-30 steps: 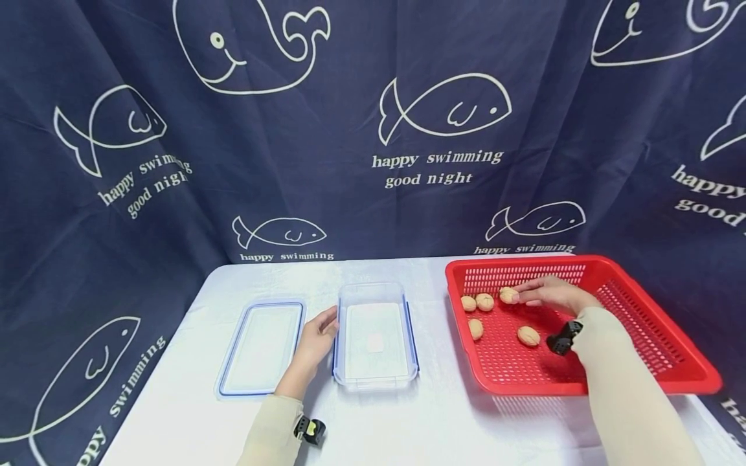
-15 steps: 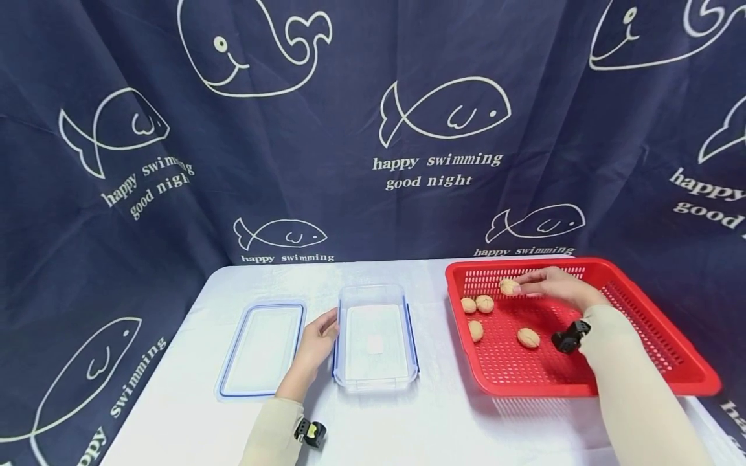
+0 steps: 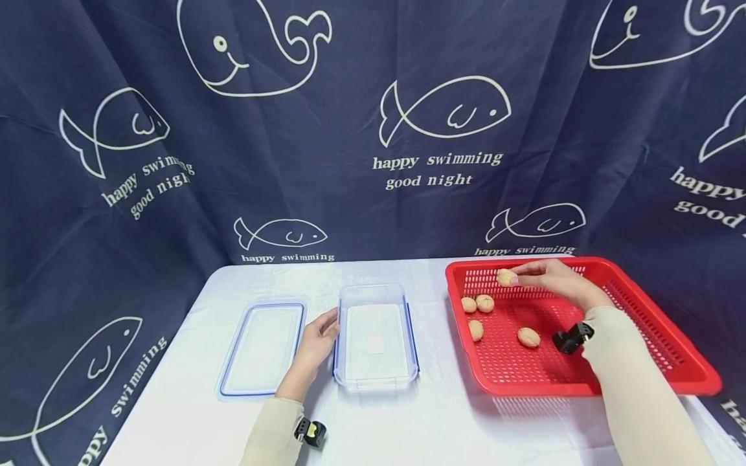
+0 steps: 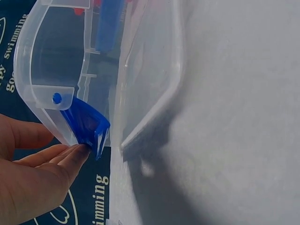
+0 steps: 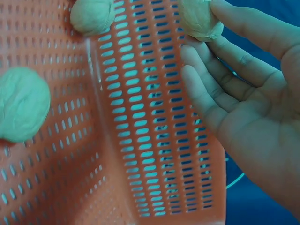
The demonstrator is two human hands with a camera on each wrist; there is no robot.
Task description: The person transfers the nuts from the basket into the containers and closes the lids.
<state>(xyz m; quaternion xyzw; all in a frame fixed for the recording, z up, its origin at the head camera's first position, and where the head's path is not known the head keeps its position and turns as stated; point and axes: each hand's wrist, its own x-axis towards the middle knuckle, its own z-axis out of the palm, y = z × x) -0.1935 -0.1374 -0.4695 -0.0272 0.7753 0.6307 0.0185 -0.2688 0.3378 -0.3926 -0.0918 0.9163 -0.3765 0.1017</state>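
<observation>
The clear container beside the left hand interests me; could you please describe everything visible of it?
This rectangular container, apparently transparent plastic, has rounded corners and blue side flaps. It sits upright and uncovered on the white table, between the lid and the red basket, with nothing visible inside. A pale pinkish patch shows at its base. The left hand touches its left flap.

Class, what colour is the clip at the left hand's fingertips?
The clip is blue; it shows best in the left wrist view.
</observation>
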